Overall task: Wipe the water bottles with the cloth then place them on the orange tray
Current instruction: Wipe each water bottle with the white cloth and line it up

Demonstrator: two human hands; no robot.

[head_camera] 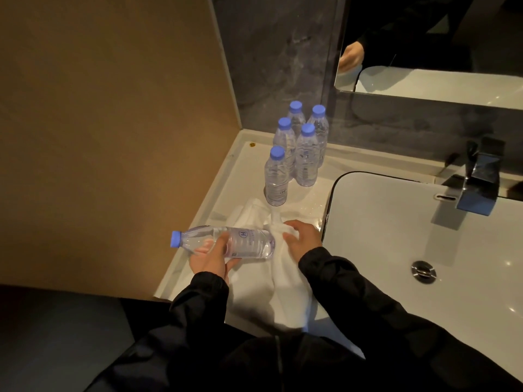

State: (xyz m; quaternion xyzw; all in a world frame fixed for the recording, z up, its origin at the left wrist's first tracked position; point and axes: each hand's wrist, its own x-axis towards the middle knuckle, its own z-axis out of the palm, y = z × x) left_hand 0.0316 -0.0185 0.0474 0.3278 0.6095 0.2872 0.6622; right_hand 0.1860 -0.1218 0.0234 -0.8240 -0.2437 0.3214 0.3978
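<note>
The left grip (210, 258) curls from below around a water bottle (243, 241), holding it on its side above the table (246, 162) with its blue cap pointing left. The right grip (302, 236) pinches a bunched fold of the white cloth (285, 287) at the bottle's base. The rest of the cloth lies on the table beneath both hands. Five more bottles (305, 157) stand upright in a cluster behind, near the corner. To the right are the sink (396, 236) and tap (478, 182).
</note>
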